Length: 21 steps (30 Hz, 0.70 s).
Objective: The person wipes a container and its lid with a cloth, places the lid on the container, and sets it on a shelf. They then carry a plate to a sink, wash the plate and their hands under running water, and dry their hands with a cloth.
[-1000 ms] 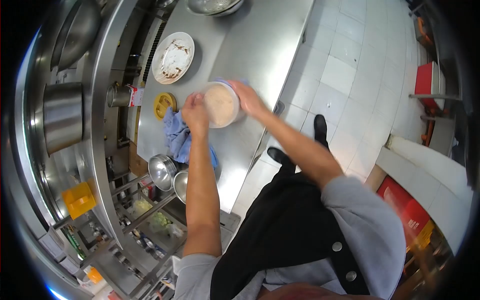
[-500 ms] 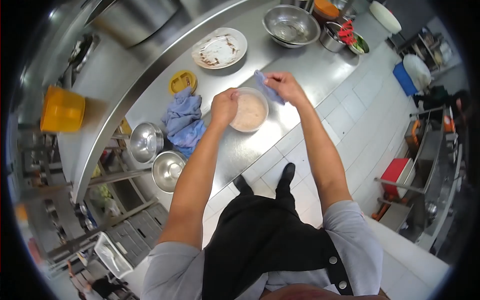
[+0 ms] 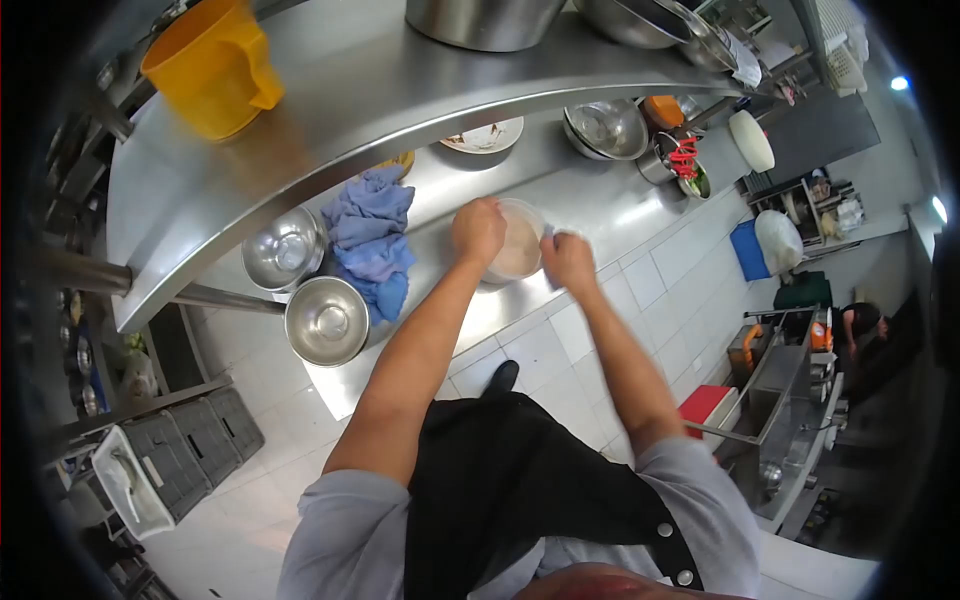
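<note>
A round, clear plastic tub with a pale pinkish-beige content stands on the steel counter. My left hand is closed on the tub's left rim. A small blue cloth is bunched in my right hand, whose fingers are closed at the right side of the tub; most of the cloth is hidden and the hand slightly blurred. Left of my hands lies a heap of crumpled blue cloths. Two steel bowls, a front one and a rear one, sit beside the heap.
A raised steel shelf crosses above the counter and carries a yellow jug. Behind the tub are a smeared white plate, large steel bowls and a pot with a red-handled tool. Another person is far right.
My right hand has come left and down with the cloth, from above the tub's right side to against it. The view has tilted up, showing more of the shelf. My left hand keeps its grip.
</note>
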Each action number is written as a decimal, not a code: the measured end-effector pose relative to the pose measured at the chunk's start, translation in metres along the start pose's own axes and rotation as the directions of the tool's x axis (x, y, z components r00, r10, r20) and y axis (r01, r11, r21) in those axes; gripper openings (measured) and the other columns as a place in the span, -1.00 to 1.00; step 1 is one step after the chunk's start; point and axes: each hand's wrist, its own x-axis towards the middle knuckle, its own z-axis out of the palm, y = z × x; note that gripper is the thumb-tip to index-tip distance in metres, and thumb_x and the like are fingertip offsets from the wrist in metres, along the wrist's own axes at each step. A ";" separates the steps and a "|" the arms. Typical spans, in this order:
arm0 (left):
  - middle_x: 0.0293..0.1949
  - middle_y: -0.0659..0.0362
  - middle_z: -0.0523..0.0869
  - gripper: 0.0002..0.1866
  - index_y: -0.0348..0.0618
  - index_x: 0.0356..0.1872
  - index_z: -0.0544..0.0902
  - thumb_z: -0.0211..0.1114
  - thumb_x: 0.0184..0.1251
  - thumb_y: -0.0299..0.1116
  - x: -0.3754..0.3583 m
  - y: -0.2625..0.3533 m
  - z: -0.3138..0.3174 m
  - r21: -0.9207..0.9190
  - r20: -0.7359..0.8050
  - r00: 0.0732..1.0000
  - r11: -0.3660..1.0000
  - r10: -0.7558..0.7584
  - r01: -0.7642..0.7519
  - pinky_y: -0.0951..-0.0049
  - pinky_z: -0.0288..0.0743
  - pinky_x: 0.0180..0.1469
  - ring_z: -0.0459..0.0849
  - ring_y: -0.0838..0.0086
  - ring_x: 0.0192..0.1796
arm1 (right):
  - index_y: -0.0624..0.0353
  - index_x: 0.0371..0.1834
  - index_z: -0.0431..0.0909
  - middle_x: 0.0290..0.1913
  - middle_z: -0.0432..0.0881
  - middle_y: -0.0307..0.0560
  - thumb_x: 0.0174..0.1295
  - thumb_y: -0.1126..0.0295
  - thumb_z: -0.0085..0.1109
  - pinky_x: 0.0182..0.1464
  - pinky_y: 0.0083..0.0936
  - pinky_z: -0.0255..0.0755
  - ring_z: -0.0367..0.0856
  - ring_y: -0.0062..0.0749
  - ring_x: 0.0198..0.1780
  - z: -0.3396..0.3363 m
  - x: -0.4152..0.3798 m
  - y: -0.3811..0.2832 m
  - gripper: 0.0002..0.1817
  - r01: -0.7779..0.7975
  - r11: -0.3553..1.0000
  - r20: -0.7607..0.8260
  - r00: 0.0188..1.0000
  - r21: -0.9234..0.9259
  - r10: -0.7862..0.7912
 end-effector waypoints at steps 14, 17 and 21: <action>-0.28 -0.04 0.80 -0.80 -0.13 -0.17 0.68 0.37 0.24 -0.29 0.023 -0.020 -0.011 -0.034 0.094 0.990 0.994 -0.105 0.109 0.11 0.61 -0.04 0.77 -0.01 -0.13 | 0.16 -0.31 0.76 -0.34 0.74 0.22 0.31 0.21 0.13 -0.10 -0.02 0.59 0.73 0.14 -0.23 -0.018 0.047 -0.029 -0.71 0.200 0.967 0.246 0.940 0.160 -0.235; -0.24 -0.07 0.79 -0.78 -0.16 -0.18 0.66 0.41 0.20 -0.32 0.008 -0.018 0.002 -0.142 0.041 0.966 0.956 -0.255 0.258 0.11 0.61 -0.01 0.76 -0.02 -0.08 | 0.28 -0.18 0.74 -0.25 0.69 0.42 0.26 0.23 0.15 -0.09 0.01 0.56 0.72 0.25 -0.18 0.044 -0.018 -0.002 -0.67 0.070 0.876 -0.281 0.957 0.477 0.076; -0.11 -0.09 0.78 -0.74 -0.17 -0.15 0.64 0.42 0.21 -0.30 0.025 -0.029 -0.014 0.007 0.325 0.942 0.996 -0.088 0.091 0.10 0.57 0.05 0.75 -0.01 0.02 | 0.28 -0.25 0.71 -0.43 0.64 0.31 0.19 0.26 0.15 -0.22 -0.10 0.55 0.66 0.16 -0.38 0.015 0.036 0.014 -0.70 0.304 0.938 -0.039 0.953 0.164 -0.302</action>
